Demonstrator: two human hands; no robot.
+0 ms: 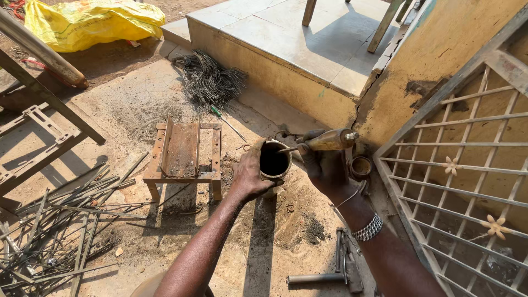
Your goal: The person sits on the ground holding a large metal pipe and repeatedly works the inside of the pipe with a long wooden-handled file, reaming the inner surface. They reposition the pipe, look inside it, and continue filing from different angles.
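My left hand [250, 175] grips the side of a round metal can [274, 161], whose open mouth looks dark inside. My right hand [325, 166] holds a tool with a thick wooden handle [330, 140]; its thin metal tip rests across the can's rim. A silver bracelet [367, 227] sits on my right wrist. A smaller round tin [361, 165] stands just right of my right hand, partly hidden by it.
A rusty metal stool [184, 155] stands left of the can. Thin metal rods [55, 220] lie piled at lower left. A wire bundle [209, 80], a green-handled screwdriver [226, 122], a metal grille [467, 181] at right, a hammer-like tool [330, 272], a tiled step [286, 44], a yellow sack [91, 22].
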